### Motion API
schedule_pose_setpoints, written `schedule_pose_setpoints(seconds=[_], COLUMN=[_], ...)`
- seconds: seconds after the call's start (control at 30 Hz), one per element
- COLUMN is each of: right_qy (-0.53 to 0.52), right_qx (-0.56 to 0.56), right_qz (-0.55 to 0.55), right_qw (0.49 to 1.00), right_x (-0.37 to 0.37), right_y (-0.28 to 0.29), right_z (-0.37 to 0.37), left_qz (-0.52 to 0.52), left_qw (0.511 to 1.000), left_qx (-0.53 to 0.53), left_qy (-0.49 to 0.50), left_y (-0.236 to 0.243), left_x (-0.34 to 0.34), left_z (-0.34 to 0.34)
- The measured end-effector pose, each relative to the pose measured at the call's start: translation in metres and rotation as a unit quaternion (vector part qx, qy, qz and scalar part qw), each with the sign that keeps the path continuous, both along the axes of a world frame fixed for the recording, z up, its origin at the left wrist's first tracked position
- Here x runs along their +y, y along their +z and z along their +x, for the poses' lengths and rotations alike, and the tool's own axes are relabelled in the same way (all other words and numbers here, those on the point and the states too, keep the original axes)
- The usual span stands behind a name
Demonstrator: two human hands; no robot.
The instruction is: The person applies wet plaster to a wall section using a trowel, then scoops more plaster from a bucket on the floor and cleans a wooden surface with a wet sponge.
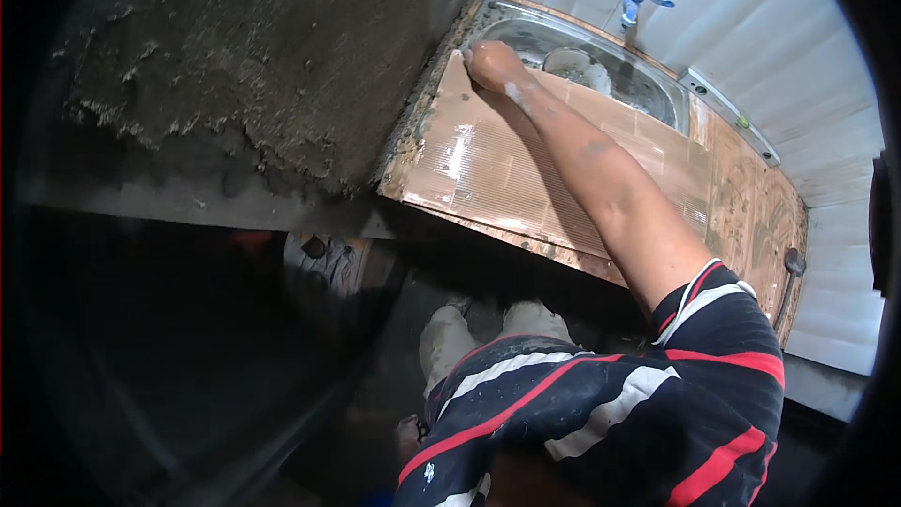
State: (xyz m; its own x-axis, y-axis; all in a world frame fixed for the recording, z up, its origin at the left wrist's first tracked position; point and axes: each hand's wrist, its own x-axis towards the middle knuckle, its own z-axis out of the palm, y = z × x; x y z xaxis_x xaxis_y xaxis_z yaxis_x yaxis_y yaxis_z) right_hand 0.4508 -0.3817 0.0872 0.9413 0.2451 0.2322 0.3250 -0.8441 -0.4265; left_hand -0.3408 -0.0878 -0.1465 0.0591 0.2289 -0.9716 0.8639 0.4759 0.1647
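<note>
My right hand (495, 67): fingers drawn in narrow at the far left corner of a brown ribbed tile (526, 164); tips hidden, so I cannot tell whether they pinch it. Tile: flat, spreading from my fingers toward me and to their right. Sink (652, 99), metal: just beyond my fingers and to their right. Bowl (568, 63), pale, in the sink: right of my fingers. Slab (272, 47), rough grey mortar: left of them. Tap (633, 0), blue: beyond and right. Level (730, 115): farther right of them, by the white wall (760, 23). My left hand (410, 434): well apart, back by my shirt (526, 413), mostly hidden; finger spread I cannot tell. Mallet (795, 263), dark-headed: farthest right of those fingers at the tile, near the counter's (741, 197) right end.
</note>
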Motion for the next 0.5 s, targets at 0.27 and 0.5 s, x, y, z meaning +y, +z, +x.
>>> schedule_pose_setpoints(seconds=[0.27, 0.5], right_qy=[0.182, 0.182], right_qx=[-0.065, 0.114], right_qz=[0.048, 0.102], right_qw=[0.98, 0.971], right_x=[0.08, 0.08], right_y=[-0.014, 0.028], right_z=[-0.105, -0.164], left_qz=[0.19, 0.129], left_qw=[0.97, 0.98], left_qx=[-0.105, -0.085], left_qy=[-0.112, -0.121], left_y=[-0.043, -0.009], left_x=[-0.01, 0.05], left_z=[0.055, 0.155])
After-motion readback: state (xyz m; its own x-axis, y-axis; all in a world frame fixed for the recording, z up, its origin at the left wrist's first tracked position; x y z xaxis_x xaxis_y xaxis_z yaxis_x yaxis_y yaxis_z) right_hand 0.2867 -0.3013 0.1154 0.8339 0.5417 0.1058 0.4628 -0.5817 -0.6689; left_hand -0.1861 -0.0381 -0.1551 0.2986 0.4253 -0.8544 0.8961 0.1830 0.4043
